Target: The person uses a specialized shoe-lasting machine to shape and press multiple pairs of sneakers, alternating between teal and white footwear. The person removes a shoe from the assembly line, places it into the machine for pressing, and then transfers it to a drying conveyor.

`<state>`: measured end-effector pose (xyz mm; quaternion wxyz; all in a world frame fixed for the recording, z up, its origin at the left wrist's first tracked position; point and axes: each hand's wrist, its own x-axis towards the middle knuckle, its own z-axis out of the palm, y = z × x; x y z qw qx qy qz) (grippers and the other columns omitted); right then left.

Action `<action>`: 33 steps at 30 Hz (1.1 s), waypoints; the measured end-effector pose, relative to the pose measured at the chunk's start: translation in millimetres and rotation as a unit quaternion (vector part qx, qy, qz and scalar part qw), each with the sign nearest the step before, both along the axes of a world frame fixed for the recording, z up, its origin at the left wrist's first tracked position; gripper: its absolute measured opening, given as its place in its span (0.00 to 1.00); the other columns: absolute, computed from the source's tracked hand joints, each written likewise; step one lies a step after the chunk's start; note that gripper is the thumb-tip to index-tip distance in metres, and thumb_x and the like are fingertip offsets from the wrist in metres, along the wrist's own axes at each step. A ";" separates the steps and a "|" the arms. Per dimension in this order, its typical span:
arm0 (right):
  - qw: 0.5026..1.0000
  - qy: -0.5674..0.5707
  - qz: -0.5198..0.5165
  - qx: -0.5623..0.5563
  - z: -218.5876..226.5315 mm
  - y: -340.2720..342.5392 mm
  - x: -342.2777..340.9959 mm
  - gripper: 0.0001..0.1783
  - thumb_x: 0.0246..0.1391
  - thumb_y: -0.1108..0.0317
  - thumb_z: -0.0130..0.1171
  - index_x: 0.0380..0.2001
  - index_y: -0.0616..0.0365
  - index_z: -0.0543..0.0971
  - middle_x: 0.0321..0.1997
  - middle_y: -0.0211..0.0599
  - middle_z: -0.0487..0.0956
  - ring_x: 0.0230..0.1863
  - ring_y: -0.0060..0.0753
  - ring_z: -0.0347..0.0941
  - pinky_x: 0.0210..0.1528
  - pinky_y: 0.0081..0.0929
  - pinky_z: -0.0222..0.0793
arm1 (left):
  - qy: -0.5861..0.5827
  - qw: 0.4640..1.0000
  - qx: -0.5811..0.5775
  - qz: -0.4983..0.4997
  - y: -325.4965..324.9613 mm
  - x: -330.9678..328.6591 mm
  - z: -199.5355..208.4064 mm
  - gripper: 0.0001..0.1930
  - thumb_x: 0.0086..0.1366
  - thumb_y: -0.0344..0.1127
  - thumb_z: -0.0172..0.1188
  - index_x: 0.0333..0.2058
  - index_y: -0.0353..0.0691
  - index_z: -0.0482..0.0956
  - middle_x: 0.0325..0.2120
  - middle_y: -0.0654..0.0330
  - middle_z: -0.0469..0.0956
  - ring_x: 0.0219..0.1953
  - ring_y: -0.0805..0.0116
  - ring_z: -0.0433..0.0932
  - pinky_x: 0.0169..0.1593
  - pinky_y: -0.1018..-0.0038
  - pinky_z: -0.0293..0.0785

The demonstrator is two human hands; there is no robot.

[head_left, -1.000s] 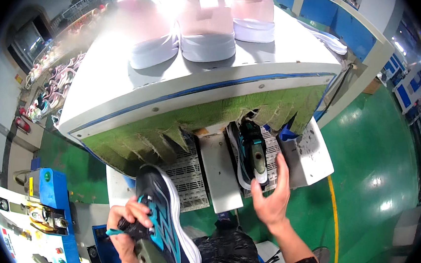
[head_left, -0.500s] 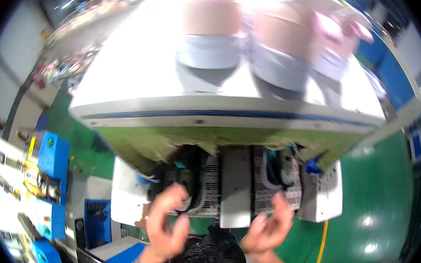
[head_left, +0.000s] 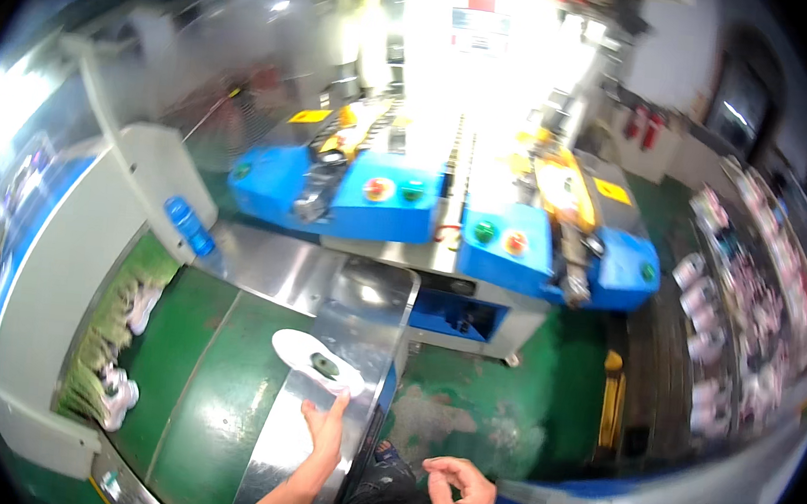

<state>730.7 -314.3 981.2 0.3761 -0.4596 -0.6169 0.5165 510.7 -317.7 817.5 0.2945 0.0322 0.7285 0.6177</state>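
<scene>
Since the earlier frames the view has been swung from the shoe racks to a blue machine [head_left: 444, 217] far ahead. The left hand [head_left: 325, 428] is laid flat, fingers spread, on a steel plate [head_left: 361, 315], fingertips just beside a white insole [head_left: 317, 362]. The right hand [head_left: 460, 492] is held loosely curled, empty, near right.

The view has swung away from the white machine with pink shoes on top and now faces a blue machine [head_left: 444, 222] across the green floor. The dark shoe that the left hand [head_left: 325, 428] gripped a second ago is gone from it; that hand now lies open and flat on a steel tray [head_left: 360, 320] before the blue machine, fingertips just short of a white insole [head_left: 317, 362]. The right hand [head_left: 460, 495], earlier raised at the shoe rack, now hangs loosely curled and empty, nearer the body.
</scene>
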 end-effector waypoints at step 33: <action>0.552 -0.095 0.786 0.260 -145.4 -174.2 -603.5 0.26 0.48 0.57 0.64 0.46 0.61 0.74 0.46 0.45 0.77 0.47 0.37 0.75 0.48 0.30 0.72 | 0.265 0.821 -0.354 0.361 -402.8 -152.9 -77.3 0.38 0.52 0.37 0.62 0.58 0.28 0.56 0.59 0.37 0.56 0.64 0.45 0.53 0.65 0.55 0.48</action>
